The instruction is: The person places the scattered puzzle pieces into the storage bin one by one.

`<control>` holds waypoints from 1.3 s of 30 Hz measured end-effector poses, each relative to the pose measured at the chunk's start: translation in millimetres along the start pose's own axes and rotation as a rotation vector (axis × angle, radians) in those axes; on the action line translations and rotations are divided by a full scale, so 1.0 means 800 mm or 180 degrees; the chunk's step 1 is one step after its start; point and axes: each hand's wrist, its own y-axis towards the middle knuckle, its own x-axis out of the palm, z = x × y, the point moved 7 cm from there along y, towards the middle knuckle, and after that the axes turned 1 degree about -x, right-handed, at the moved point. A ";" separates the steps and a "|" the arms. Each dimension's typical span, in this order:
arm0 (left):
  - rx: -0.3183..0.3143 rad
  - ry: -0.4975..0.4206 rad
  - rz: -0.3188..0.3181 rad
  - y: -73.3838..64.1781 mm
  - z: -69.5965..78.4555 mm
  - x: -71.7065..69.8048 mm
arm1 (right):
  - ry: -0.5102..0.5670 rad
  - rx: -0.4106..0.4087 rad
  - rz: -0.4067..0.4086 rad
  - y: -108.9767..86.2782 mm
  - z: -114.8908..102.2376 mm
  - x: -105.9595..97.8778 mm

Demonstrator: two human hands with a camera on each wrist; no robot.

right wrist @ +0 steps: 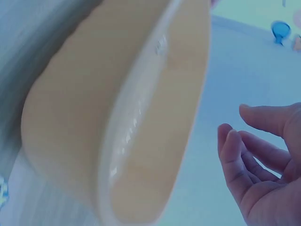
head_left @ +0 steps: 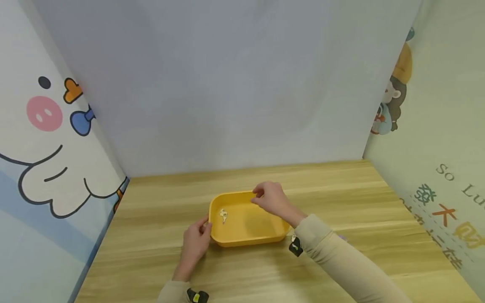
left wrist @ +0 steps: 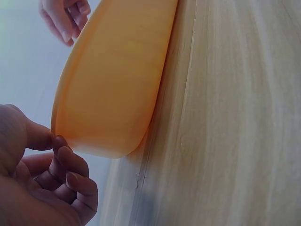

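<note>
A yellow plastic tray [head_left: 248, 242] with rounded corners sits on the wooden table. My left hand [head_left: 197, 240] pinches its left rim between thumb and index finger, as the left wrist view shows on the tray wall [left wrist: 117, 80]. Over the far right part of the tray is my right hand [head_left: 270, 198], raised above the rim, with fingers bent loosely. The right wrist view shows a gap between the thumb [right wrist: 263, 117] and the fingertips, with nothing held. Inside the tray, toward its left end, lies a small pale piece [head_left: 223, 216], too small to identify.
Beside the tray's right end, a pale bit [head_left: 293, 237] shows next to the right wristband. Something purple [head_left: 342, 237] peeks out past the right sleeve, mostly hidden. A grey-white backdrop [head_left: 242, 84] stands behind the table, with printed panels at left and right.
</note>
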 end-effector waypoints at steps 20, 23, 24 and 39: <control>0.0048 -0.0038 0.0062 0.001 -0.001 -0.002 | -0.0740 0.0120 -0.0561 -0.067 0.109 -0.056; 0.0038 -0.0050 0.0061 0.000 -0.002 -0.001 | -0.0799 0.0215 -0.0728 -0.081 0.128 -0.048; 0.0039 -0.0052 0.0067 0.000 -0.003 -0.001 | -0.0791 0.0229 -0.0763 -0.085 0.132 -0.046; 0.0114 -0.0052 0.0079 -0.001 0.001 -0.001 | -0.0676 -0.0006 -0.1126 -0.118 0.149 -0.025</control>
